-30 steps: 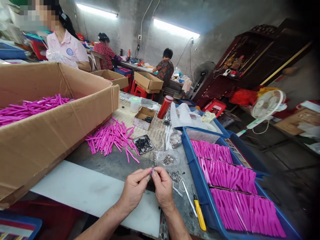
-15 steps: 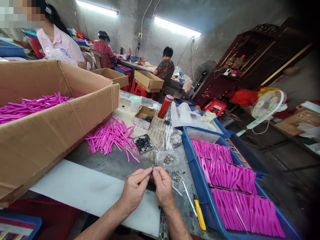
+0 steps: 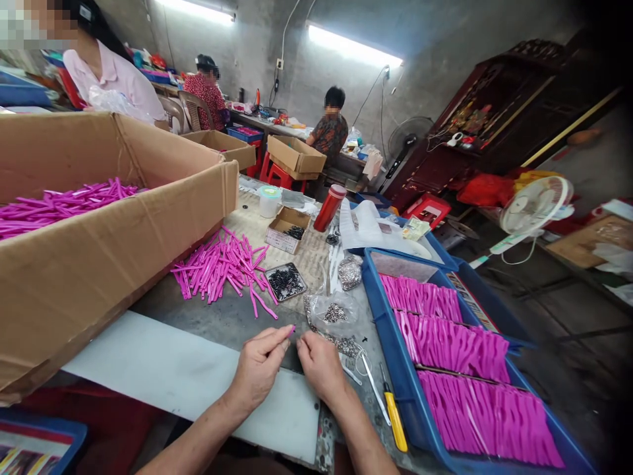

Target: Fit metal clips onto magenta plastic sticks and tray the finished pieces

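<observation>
My left hand (image 3: 260,363) is closed in a pinch on a magenta plastic piece (image 3: 292,328), whose small end pokes out past the fingertips; the rest of it is hidden. Just right of it, my right hand (image 3: 320,363) has its fingers curled together, a small gap away, and what they hold, if anything, is hidden. Beyond the hands lie a pile of magenta strips (image 3: 217,267) and a tray of small black parts (image 3: 285,282). Small metal rings (image 3: 335,313) rest in a clear bag close to my right hand.
A large cardboard box (image 3: 163,218) of magenta strips stands left. At right, a blue bin (image 3: 378,316) holds rows of magenta pieces. A yellow screwdriver (image 3: 394,415), metal tweezers (image 3: 376,389) and a red cylinder (image 3: 330,208) are on the table. Several people sit farther back.
My hands have come apart: the right has drawn slightly down and away from the magenta piece, which stays in my left fingers. My left hand has shifted slightly left.
</observation>
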The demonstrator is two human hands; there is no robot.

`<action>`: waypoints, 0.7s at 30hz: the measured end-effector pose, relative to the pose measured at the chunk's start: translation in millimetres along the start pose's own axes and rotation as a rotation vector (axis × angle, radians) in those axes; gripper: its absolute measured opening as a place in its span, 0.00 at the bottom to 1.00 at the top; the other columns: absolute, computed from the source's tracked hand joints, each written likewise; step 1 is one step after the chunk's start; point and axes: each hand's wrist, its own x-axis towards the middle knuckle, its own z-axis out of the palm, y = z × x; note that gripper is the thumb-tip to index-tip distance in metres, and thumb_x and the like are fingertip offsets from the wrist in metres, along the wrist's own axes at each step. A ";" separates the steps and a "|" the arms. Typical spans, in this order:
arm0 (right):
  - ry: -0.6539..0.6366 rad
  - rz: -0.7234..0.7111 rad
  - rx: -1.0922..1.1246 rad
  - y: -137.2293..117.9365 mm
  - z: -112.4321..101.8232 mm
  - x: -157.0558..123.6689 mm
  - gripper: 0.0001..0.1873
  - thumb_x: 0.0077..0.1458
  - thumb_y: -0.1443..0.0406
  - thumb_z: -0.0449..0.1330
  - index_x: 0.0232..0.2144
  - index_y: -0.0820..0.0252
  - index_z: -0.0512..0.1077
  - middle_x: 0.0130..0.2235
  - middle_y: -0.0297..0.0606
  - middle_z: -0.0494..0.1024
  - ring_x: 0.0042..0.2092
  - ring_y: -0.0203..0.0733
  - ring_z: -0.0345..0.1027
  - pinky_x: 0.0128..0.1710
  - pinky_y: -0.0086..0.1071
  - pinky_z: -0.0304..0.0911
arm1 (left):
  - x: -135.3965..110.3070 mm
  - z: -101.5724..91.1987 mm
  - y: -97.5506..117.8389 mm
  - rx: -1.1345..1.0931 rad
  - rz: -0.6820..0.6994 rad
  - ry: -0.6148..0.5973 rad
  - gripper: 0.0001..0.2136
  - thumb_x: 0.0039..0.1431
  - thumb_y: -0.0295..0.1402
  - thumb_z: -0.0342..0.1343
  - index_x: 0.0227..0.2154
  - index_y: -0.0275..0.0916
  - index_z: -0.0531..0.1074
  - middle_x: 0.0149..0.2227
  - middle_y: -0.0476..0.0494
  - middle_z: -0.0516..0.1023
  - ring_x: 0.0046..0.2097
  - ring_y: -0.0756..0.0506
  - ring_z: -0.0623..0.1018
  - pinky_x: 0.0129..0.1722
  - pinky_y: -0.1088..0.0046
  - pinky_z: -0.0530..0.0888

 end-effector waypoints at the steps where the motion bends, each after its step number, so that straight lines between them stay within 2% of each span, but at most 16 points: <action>1: -0.037 -0.007 -0.113 -0.8 0.2 0.6 0.11 0.51 0.69 0.47 0.20 0.62 0.65 0.22 0.36 0.69 0.26 0.37 0.62 0.25 0.27 0.50 | -0.1 -0.8 -0.3 0.003 -0.005 0.000 0.12 0.50 0.27 0.48 0.37 0.36 0.73 0.25 0.47 0.69 0.24 0.52 0.68 0.21 0.79 0.67; 4: -0.123 0.000 -0.331 -2.9 1.7 2.6 0.10 0.51 0.69 0.48 0.25 0.62 0.68 0.26 0.40 0.72 0.28 0.40 0.66 0.25 0.28 0.51 | 0.0 -2.7 -0.4 0.009 -0.018 -0.003 0.13 0.50 0.27 0.48 0.37 0.36 0.73 0.25 0.47 0.69 0.24 0.52 0.67 0.20 0.80 0.66; 7: -0.160 0.001 -0.402 -2.9 1.8 4.3 0.09 0.51 0.68 0.49 0.27 0.61 0.68 0.29 0.41 0.73 0.30 0.41 0.67 0.26 0.28 0.52 | -0.2 -4.0 -0.7 0.006 -0.027 -0.007 0.13 0.50 0.28 0.48 0.38 0.36 0.73 0.23 0.48 0.67 0.22 0.53 0.65 0.18 0.81 0.64; 12: -0.232 -0.010 -0.274 2.6 -4.9 4.8 0.08 0.51 0.67 0.51 0.25 0.61 0.69 0.27 0.38 0.73 0.30 0.40 0.66 0.27 0.27 0.53 | -2.2 -5.1 -4.1 -0.030 -0.062 -0.005 0.13 0.50 0.29 0.48 0.38 0.36 0.73 0.23 0.49 0.65 0.19 0.55 0.61 0.16 0.82 0.61; 17: -0.187 -0.007 -0.132 13.4 -10.3 3.0 0.08 0.51 0.72 0.50 0.28 0.62 0.69 0.30 0.38 0.73 0.34 0.38 0.65 0.32 0.26 0.55 | -2.9 -6.0 -8.7 -0.042 -0.080 -0.024 0.14 0.50 0.29 0.47 0.39 0.36 0.72 0.25 0.47 0.67 0.19 0.55 0.61 0.15 0.82 0.61; 21: -0.155 -0.081 -0.086 18.3 -6.1 0.0 0.08 0.50 0.73 0.50 0.31 0.63 0.69 0.32 0.39 0.73 0.36 0.38 0.65 0.35 0.27 0.56 | -2.8 -5.9 -10.1 -0.078 -0.094 -0.011 0.13 0.50 0.29 0.48 0.39 0.36 0.72 0.24 0.48 0.66 0.19 0.55 0.61 0.16 0.81 0.62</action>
